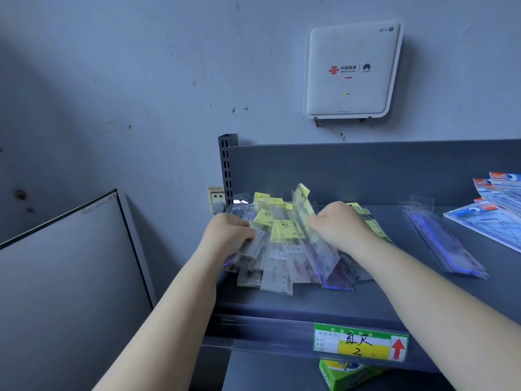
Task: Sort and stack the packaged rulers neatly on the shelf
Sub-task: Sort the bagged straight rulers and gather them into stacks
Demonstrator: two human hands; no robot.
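A loose heap of packaged rulers (284, 249) in clear sleeves with yellow header cards lies at the left end of the grey shelf (282, 303). My left hand (228, 235) grips several packs at the heap's left side, fingers curled round them. My right hand (338, 224) sits on the right side of the heap and pinches one pack that stands tilted up on its edge. A second, tidier stack of clear ruler packs (442, 244) lies to the right, apart from both hands.
Blue-and-red packaged ruler sets (490, 215) lie at the shelf's far right. A grey back panel (366, 173) and a slotted upright (227, 165) bound the shelf. A green-yellow price label (361, 344) hangs on the front rail. A leaning board (64, 263) stands at left.
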